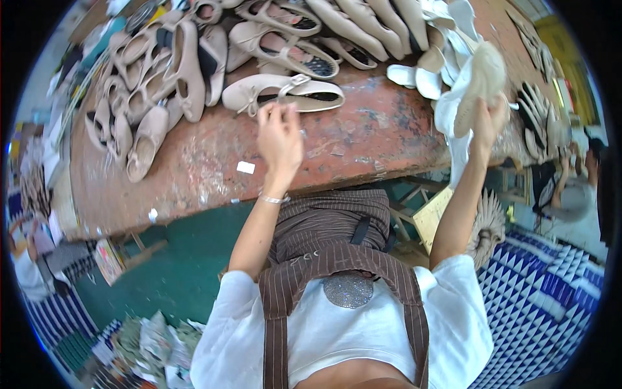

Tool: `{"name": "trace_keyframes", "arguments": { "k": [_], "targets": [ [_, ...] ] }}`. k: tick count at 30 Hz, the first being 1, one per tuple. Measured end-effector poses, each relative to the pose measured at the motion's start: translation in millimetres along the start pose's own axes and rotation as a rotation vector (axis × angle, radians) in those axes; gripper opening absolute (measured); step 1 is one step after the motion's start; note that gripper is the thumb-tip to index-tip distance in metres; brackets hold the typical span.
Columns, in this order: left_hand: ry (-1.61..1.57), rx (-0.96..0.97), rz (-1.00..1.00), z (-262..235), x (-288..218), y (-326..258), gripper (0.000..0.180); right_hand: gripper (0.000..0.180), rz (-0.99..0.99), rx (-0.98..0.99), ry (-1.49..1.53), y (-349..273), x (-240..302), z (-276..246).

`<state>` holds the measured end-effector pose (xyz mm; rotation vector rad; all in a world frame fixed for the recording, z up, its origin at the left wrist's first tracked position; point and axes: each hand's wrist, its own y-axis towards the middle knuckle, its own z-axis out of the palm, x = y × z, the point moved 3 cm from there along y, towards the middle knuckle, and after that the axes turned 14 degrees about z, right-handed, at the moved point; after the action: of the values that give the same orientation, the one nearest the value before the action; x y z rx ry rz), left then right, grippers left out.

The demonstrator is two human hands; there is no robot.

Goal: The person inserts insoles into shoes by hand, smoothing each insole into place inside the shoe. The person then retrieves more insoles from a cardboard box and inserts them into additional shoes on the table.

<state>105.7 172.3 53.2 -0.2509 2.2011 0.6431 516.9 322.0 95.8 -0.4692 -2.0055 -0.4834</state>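
- Beige shoe [481, 81]: held aloft in the right hand [487, 123] at about 2 o'clock in the view, just past the table's right edge. Sole side faces the camera, toe up (probably turned this way for inspection of the bottom).
- Right hand grip: clenched around the shoe's lower part together with a white cloth or paper [453, 123] that hangs below the fist.
- Left hand [280, 139]: raised over the table [214, 175] near 12 o'clock, fingers pinched loosely together; whether anything small sits between them I cannot tell. It grasps no shoe.
- Nearest to the left hand: a beige flat with a bow [282, 92], lying on its side just beyond the fingertips, apart from them.
- Heap of matching beige flats [155, 78] fills 10 to 12 o'clock, stacked loosely (sorted batch, by the look of it).
- White insoles or sole pieces [427, 71] lie at 1 o'clock, beside the raised shoe.
- Small white tag [245, 167] lies alone on the worn reddish table surface, below left of the left hand.
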Motion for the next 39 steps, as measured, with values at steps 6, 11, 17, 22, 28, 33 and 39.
{"name": "trace_keyframes", "arguments": {
  "k": [6,11,17,22,28,33,39],
  "targets": [
    [0.043,-0.166,-0.114,39,14,4,0.052,0.056,0.103,0.647,0.955,-57,69,-23],
    [-0.027,0.081,0.093,-30,-22,-5,0.031,0.051,0.067,0.978,0.87,-94,54,-9],
    [-0.18,0.507,0.423,-69,-13,-13,0.036,0.019,0.323,0.817,0.446,-145,26,11],
    [-0.069,0.4,0.428,-48,26,-20,0.034,0.048,0.476,0.942,0.643,-181,45,52],
    [0.561,0.049,-0.014,-92,36,-67,0.044,0.049,0.095,0.926,-0.006,-197,37,57],
    [0.086,0.029,-0.391,-83,66,-95,0.059,0.052,-0.781,0.819,-0.555,-246,75,89],
    [-0.201,0.083,-0.389,-86,70,-95,0.072,0.03,-0.779,0.986,-0.29,-282,64,134]
  ]
}}
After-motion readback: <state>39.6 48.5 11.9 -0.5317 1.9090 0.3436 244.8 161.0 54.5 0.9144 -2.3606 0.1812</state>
